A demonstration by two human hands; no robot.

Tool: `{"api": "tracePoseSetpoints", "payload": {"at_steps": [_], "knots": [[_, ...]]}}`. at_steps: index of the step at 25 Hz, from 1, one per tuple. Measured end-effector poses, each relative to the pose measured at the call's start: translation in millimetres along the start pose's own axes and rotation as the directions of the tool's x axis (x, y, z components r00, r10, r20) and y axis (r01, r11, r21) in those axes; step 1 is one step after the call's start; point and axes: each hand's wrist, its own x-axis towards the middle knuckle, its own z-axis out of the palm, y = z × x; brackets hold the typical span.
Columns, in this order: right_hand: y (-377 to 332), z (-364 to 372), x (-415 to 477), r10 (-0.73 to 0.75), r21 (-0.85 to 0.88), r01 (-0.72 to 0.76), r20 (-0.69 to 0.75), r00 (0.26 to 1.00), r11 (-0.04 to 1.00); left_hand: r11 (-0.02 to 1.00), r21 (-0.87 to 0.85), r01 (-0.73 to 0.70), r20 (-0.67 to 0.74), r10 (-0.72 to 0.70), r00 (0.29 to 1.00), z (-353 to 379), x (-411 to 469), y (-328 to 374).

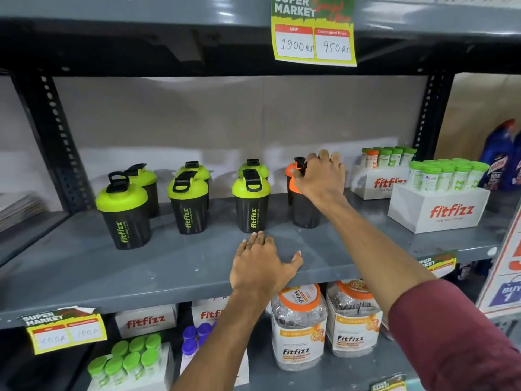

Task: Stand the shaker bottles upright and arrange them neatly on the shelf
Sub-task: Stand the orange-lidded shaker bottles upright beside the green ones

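Several black shaker bottles with lime green lids stand upright in pairs on the grey shelf [84, 272]: a left pair [124, 213], a middle pair [189, 204] and a third pair [251, 204]. To their right stands a black shaker with an orange lid [303, 210], upright. My right hand [321, 179] is closed over its lid from above. My left hand [265, 263] rests flat on the shelf with fingers spread, just in front of the third pair, holding nothing.
White fitfizz boxes of green-capped tubes [442, 193] stand at the shelf's right end. A price tag [314, 32] hangs from the shelf above. Jars [298, 325] and more boxes fill the shelf below. A perforated upright [53, 136] borders the left side.
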Motion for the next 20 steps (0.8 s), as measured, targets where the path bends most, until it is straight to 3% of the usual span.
{"api": "tracePoseSetpoints", "payload": {"at_steps": [8, 20], "knots": [[-1.9, -9.6, 7.0, 0.063, 0.27, -0.114, 0.19, 0.98, 0.956, 1.0, 0.021, -0.005, -0.012, 0.005, 1.0, -1.3, -0.9, 1.5], [11.9, 1.7, 22.5, -0.008, 0.528, -0.083, 0.167, 0.986, 0.845, 1.0, 0.018, -0.001, -0.015, 0.001, 1.0, -0.8, 0.0, 0.4]]}}
